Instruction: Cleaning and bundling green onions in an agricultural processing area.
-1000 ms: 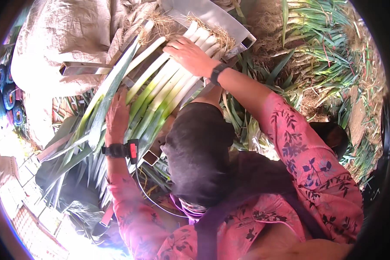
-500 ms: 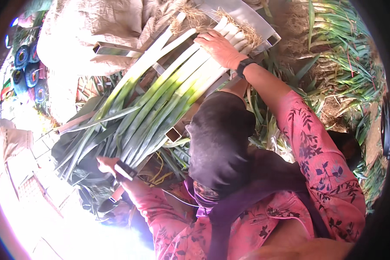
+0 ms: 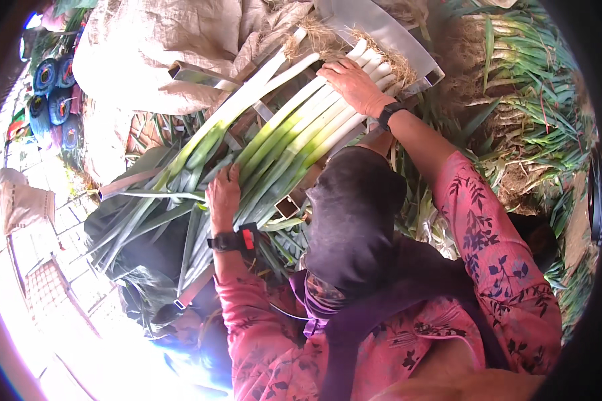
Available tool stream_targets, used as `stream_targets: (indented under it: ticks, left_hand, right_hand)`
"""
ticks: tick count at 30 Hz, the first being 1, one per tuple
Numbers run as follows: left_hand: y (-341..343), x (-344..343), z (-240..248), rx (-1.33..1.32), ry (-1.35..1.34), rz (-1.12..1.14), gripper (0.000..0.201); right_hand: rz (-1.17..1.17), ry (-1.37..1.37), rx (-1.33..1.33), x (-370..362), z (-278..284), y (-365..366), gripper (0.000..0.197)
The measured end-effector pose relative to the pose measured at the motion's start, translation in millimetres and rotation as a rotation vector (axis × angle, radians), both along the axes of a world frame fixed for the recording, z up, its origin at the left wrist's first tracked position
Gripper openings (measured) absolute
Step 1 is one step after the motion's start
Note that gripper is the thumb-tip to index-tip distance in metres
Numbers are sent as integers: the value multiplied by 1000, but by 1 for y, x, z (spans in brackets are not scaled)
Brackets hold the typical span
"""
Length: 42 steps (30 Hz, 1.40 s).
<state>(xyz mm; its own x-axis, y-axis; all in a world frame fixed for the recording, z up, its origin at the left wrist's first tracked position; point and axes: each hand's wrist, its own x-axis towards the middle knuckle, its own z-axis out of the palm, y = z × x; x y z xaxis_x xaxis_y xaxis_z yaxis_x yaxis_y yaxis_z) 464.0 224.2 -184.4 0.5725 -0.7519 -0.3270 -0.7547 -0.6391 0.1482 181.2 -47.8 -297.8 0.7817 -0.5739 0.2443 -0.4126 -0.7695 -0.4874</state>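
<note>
A bundle of leeks lies slantwise across a metal-framed stand, white root ends far right, green leaves toward the near left. My right hand, with a dark wristband, lies over the white shanks just below the roots, its fingers stretched across them. My left hand is at the green leaves, halfway down the bundle. Its fingers are bent around some leaves, and one long leaf runs out sideways from it. Left of the bundle, separate leeks lie with their roots at the top.
A square metal tube end sticks out beside my knee in dark cloth. A grey metal sheet stands behind the roots. Pale sacking lies at the far left; more leeks are heaped at right. Blue rolls stand far left.
My left hand has moved up and right from the leaf ends to the middle of the leaves, pulling a long leaf with it. My right hand remains on the white shanks. The view has shifted slightly.
</note>
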Motion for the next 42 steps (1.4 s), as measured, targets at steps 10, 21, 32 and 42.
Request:
stream_targets:
  ticks: [10, 21, 32, 42]
  left_hand:
    - [-60, 63, 18, -218, -232, -324, 46]
    - [-76, 23, 38, -461, -147, -434, 20]
    - [-130, -53, -33, -262, -127, -412, 25]
    - [-63, 14, -1, -371, 190, -279, 77]
  right_hand:
    - [-33, -23, -37, 5, 5, 3, 33]
    - [-34, -67, -9, -3, -7, 0, 34]
    - [-9, -83, -15, -1, -4, 2, 25]
    - [-19, 81, 16, -3, -12, -1, 30]
